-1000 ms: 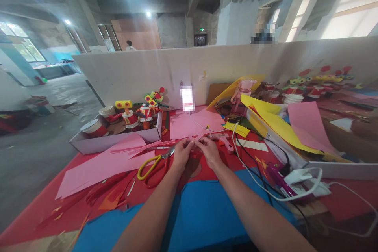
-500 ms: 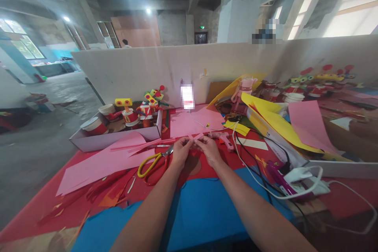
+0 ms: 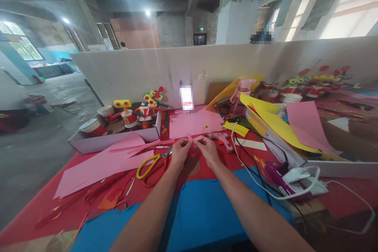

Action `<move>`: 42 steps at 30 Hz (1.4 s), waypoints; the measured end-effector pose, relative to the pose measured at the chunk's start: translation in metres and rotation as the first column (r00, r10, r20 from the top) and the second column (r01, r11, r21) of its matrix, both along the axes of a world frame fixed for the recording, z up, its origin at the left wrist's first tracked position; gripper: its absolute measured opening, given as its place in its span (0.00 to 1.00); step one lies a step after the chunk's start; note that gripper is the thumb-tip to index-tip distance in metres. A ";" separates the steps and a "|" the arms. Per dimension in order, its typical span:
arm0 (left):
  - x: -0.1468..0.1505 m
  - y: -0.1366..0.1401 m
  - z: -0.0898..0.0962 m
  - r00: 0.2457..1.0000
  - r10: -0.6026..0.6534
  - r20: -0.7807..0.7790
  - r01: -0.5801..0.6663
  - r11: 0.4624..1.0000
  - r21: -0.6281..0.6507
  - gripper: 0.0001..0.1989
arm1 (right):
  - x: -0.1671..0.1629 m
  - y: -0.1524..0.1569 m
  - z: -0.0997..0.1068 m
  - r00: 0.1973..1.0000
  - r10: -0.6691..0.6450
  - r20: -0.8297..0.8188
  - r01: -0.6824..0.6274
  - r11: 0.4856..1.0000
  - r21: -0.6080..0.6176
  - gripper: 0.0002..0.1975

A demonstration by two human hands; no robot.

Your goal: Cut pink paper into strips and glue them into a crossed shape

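Near the middle of the red-covered table, my left hand and my right hand meet fingertip to fingertip. Both pinch a small pink paper strip, and part of it is hidden by the fingers. Just right of my right hand lies a pink glue gun. Scissors with one yellow and one red handle rest beside my left wrist. Long pink paper strips and a large pink sheet spread out to the left. Another pink sheet lies beyond my hands.
A white box holds paper-cup figures at the left. Yellow paper fills a box on the right. White cables run to a purple power strip. A white partition stands behind.
Both hands keep their pinch on the pink paper strip, nearly unmoved. The whole view has shifted very slightly.
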State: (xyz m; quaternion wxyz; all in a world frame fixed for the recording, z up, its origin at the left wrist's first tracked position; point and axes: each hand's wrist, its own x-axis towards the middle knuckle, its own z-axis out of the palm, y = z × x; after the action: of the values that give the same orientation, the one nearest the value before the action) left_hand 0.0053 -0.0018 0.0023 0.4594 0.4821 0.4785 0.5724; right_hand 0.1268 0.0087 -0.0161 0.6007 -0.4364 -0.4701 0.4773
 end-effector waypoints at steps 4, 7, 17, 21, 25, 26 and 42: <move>0.000 0.001 -0.001 1.000 0.015 0.015 -0.015 1.000 -0.009 0.16 | 0.002 0.001 0.003 1.000 -0.009 0.011 0.009 1.000 0.012 0.13; -0.002 0.004 -0.003 0.998 0.056 0.003 -0.056 0.998 0.010 0.17 | 0.004 0.003 0.005 0.991 -0.022 -0.128 0.020 1.000 -0.015 0.15; -0.002 0.001 -0.002 0.988 -0.121 0.099 0.119 0.992 0.030 0.16 | -0.002 -0.003 0.005 0.941 0.130 -0.311 -0.149 0.988 -0.039 0.16; -0.001 0.002 -0.005 0.980 -0.150 0.128 0.148 0.989 0.027 0.17 | -0.006 -0.006 0.004 0.934 0.173 -0.313 -0.196 0.980 -0.042 0.17; -0.003 0.004 -0.007 0.976 -0.136 0.170 0.136 0.991 0.011 0.17 | -0.006 -0.006 0.006 0.909 0.202 -0.364 -0.235 0.971 -0.049 0.19; -0.003 0.004 -0.008 0.976 -0.130 0.177 0.131 0.991 0.007 0.16 | -0.005 -0.007 0.007 0.903 0.211 -0.374 -0.249 0.967 -0.056 0.20; -0.004 0.001 -0.004 0.981 -0.124 0.149 0.132 0.990 -0.041 0.14 | -0.004 -0.011 0.008 0.895 0.228 -0.383 -0.285 0.954 -0.097 0.19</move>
State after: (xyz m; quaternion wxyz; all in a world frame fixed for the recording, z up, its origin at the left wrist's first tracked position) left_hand 0.0011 -0.0008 -0.0020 0.5412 0.4567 0.4260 0.5631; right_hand 0.1228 -0.0018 -0.0083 0.5749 -0.3176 -0.3654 0.6596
